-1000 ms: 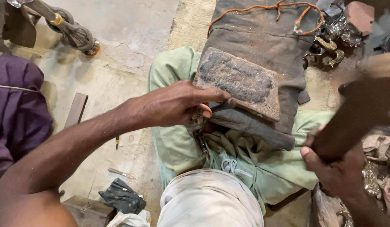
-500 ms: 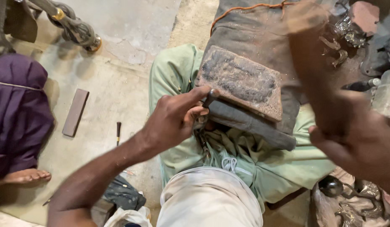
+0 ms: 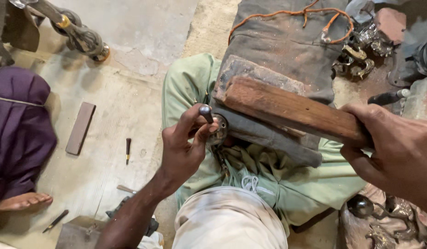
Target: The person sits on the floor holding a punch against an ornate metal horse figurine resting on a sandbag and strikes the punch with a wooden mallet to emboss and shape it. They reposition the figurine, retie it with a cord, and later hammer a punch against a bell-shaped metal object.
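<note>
My left hand (image 3: pixel 183 147) pinches a short metal punch (image 3: pixel 206 112) upright against a small round metal piece (image 3: pixel 219 130) at the near edge of a worn stone block (image 3: pixel 250 74). The block rests on grey cloth (image 3: pixel 287 46) over my lap. My right hand (image 3: pixel 393 152) grips one end of a long wooden block (image 3: pixel 287 108), held flat and slanting across the stone block, its far end close above the punch. My green trousers (image 3: pixel 278 180) show beneath.
A person in purple cloth (image 3: pixel 20 129) sits at left, a bare foot (image 3: pixel 22 202) showing. On the concrete floor lie a flat brown bar (image 3: pixel 81 127), a small chisel (image 3: pixel 128 150) and another tool (image 3: pixel 55 221). Metal parts (image 3: pixel 356 60) and an orange cord (image 3: pixel 292 14) lie at the top right.
My right hand has swung the wooden block down from a raised, blurred position onto the area over the stone block. My left hand stays at the block's near edge with the punch.
</note>
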{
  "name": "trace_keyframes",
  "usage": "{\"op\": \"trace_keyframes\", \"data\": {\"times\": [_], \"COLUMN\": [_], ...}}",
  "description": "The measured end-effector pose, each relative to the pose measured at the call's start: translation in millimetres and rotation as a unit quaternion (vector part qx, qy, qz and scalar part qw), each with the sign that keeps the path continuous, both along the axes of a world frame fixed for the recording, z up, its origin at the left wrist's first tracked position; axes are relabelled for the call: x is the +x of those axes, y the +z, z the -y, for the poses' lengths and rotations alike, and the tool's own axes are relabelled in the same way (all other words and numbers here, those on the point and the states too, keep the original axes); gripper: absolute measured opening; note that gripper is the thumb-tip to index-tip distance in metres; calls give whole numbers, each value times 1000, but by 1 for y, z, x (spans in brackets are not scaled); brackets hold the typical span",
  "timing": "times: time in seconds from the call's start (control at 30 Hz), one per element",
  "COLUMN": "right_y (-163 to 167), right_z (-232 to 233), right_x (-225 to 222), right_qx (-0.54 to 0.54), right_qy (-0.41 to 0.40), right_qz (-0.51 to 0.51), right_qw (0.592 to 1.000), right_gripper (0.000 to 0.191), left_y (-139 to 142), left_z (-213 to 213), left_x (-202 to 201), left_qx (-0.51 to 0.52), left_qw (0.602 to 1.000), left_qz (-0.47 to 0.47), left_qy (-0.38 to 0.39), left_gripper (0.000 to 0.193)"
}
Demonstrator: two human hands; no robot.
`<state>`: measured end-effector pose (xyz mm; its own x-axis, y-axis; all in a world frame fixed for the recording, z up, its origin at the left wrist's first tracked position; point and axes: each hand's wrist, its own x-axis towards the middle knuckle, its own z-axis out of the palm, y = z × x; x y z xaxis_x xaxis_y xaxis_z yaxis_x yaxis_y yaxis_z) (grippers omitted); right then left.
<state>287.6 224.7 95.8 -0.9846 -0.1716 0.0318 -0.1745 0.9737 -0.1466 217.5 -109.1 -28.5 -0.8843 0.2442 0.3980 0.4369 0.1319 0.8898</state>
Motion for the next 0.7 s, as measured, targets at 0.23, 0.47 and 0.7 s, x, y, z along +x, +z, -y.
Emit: {"op": "trace_keyframes", "data": {"times": [0.23,0.47,0.7], "right_y": [5,7,10], "right_z": [3,1,1], "right_x": [-4,-6,-2], "right_qx": [28,-34,5], "right_qy": [35,-19,-23], "right_qz": [9,33,4], "right_qw": [999,999,1000], "right_gripper": [60,66,62], "left_y": [-8,2,13], "left_z": [-3,-3,-2], "left_x": [6,4,-6], "left_qx": [-22,-73,-72], "left_qw": [1000,996,992], "left_qz": [-22,-52,-69], "left_qy": [-4,-15,-74], "left_gripper": [36,40,52]}}
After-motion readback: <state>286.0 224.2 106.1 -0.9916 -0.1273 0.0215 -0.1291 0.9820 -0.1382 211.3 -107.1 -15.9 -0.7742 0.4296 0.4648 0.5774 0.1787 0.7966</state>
